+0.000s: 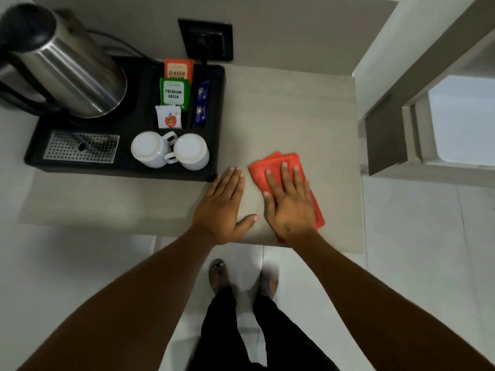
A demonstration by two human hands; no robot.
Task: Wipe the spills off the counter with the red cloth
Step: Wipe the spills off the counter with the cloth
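A folded red cloth [270, 163] lies on the beige counter [294, 111], near its front edge and right of the middle. My right hand [288, 202] presses flat on the cloth with fingers spread, covering most of it. My left hand [223, 204] rests flat on the bare counter just left of the cloth, fingers together, thumb out toward the right hand, holding nothing. No spill is clearly visible on the counter surface.
A black tray [217, 124] fills the counter's left half, its front right corner close to my left fingertips. On it stand a steel kettle [67, 68], two upturned white cups [168, 151] and several tea sachets [174, 93]. A wall socket [206, 40] sits behind; a wall borders the right.
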